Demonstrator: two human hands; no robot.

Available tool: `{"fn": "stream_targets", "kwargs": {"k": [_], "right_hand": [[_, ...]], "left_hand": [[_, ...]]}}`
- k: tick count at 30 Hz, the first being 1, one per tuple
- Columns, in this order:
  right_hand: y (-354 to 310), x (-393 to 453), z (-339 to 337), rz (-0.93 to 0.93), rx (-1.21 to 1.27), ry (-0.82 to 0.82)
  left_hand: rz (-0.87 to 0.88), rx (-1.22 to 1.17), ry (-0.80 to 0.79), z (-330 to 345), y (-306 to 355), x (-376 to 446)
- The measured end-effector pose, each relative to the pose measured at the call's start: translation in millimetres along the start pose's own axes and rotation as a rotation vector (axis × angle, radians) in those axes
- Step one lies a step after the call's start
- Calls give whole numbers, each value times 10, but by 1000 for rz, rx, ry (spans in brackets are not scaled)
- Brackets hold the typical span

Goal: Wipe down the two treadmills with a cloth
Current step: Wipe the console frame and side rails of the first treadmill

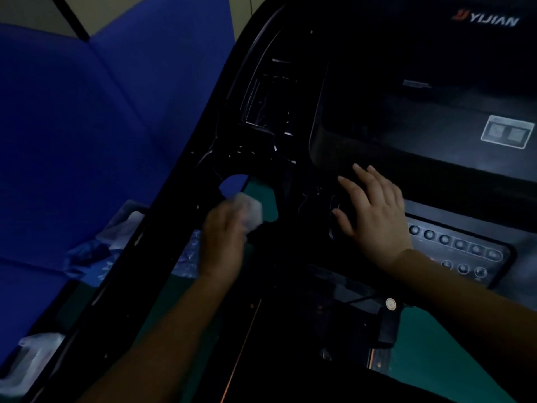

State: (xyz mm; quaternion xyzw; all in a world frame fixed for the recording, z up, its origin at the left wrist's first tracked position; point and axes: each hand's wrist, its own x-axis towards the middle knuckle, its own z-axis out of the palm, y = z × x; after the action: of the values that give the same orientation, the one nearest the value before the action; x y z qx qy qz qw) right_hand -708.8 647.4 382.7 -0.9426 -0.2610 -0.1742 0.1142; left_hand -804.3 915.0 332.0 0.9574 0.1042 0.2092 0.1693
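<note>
wiping is under way on the console's left side: left hand (223, 239) grips a crumpled white cloth (251, 209) against the glossy black plastic treadmill console (363, 135), beside the round cutout in its left edge. right hand (374, 210) lies flat, fingers straight and spread, on the console just left of the panel of round buttons (456, 245). next, i judge, the cloth should sweep right across the dark display; lighting is dim, so dirt cannot be judged.

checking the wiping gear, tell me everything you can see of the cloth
The cloth is small, pale and whitish, bunched into a wad and blurred. The left hand grips it; only the part past the fingers shows. It sits at the treadmill console's dark left side, by a round opening; contact with the surface cannot be told.
</note>
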Motion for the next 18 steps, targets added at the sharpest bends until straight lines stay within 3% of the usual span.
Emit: {"fn": "stream_targets", "kwargs": {"k": [2, 5, 7, 9, 11, 14, 18], "right_hand": [[13, -6, 1, -8, 9, -6], [31, -5, -15, -9, 45, -23], [39, 4, -40, -9, 71, -28], [50, 17, -69, -15, 87, -44], [72, 44, -109, -28, 83, -69], [107, 72, -148, -23, 110, -73], [112, 66, -162, -8, 115, -75]], "left_hand": [[-142, 9, 58, -44, -152, 116], [-295, -32, 138, 59, 163, 60], [-232, -171, 83, 136, 519, -102], [-61, -136, 25, 215, 657, -249], [-174, -220, -15, 132, 613, -174], [-374, -356, 90, -9, 710, -33], [-211, -411, -54, 133, 1198, -206]]}}
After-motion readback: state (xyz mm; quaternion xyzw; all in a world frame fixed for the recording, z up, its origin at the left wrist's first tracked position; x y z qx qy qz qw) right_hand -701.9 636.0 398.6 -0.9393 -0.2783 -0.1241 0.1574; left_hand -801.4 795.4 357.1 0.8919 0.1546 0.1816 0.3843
